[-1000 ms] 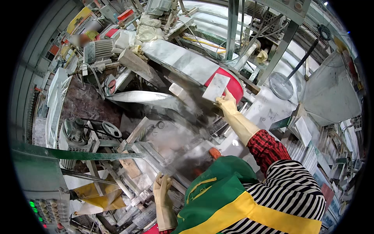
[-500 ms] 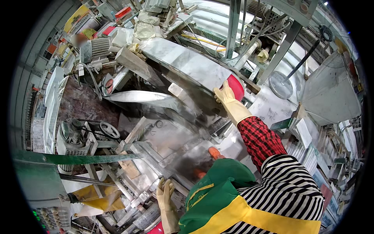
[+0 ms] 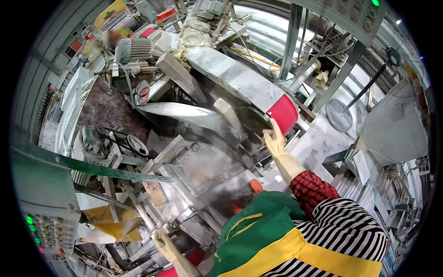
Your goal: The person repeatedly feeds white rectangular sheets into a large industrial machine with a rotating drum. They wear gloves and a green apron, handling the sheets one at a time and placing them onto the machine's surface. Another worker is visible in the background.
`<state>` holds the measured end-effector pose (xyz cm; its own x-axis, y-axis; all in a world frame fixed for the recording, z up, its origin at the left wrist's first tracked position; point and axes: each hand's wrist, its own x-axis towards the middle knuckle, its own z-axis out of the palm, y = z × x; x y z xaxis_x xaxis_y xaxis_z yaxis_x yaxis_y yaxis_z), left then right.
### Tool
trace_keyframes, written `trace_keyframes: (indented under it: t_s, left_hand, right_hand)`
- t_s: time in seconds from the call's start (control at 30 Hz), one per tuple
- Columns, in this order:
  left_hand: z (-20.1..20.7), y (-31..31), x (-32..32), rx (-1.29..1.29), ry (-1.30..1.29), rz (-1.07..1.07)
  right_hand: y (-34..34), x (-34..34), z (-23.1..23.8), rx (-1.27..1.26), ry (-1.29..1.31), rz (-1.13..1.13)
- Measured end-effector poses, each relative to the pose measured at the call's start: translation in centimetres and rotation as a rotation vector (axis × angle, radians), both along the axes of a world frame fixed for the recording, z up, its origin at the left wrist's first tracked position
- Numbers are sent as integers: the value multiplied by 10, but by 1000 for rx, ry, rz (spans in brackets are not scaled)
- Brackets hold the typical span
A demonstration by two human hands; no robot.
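Observation:
Both my hands wear cream rubber gloves. My right hand (image 3: 275,141) is just below the red rounded end (image 3: 284,113) of a long, dusty white machine cover (image 3: 233,71). Its index finger stretches up to the red edge; whether it touches cannot be made out. Nothing shows in that hand. Low on the left, my left hand (image 3: 165,245) is beside dusty metal bars and a red rounded part (image 3: 195,256). Its fingers look loosely extended and hold nothing I can see.
A control panel (image 3: 55,231) with lit green lamps stands at lower left. A green metal arm (image 3: 106,171) crosses toward the middle. Beyond it sits a belt-driven pulley (image 3: 137,145). A pedestal with a round base (image 3: 339,115) and stacked slabs (image 3: 364,184) are on the right.
My right hand has come off the red end and dropped slightly toward me. My left hand has moved down and left. The whole view has shifted a little.

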<state>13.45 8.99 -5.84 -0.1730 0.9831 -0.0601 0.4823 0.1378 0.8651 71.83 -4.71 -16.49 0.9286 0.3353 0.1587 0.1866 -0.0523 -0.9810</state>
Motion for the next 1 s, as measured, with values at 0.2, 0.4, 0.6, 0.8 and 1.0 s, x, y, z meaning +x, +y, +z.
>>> trace_keyframes:
  t_s: [0.2,0.4,0.6,0.8,1.0]
  left_hand:
    - [16,-29,-151,190,923,301]
    - [-40,-91,-214,290,1615,96]
    - [-35,-86,-175,313,1432,366]
    - [-3,-85,-152,159,1247,379]
    - [44,-78,-188,-219,1022,655]
  right_hand:
    - [-71,-59,-28,-424,236,425]
    - [-127,-55,-44,-1055,234,555]
    - [-128,-54,-74,-1096,356,578]
    - [-66,-79,-73,-1035,8,850]
    - [-18,-109,-18,-1087,-123,1023]
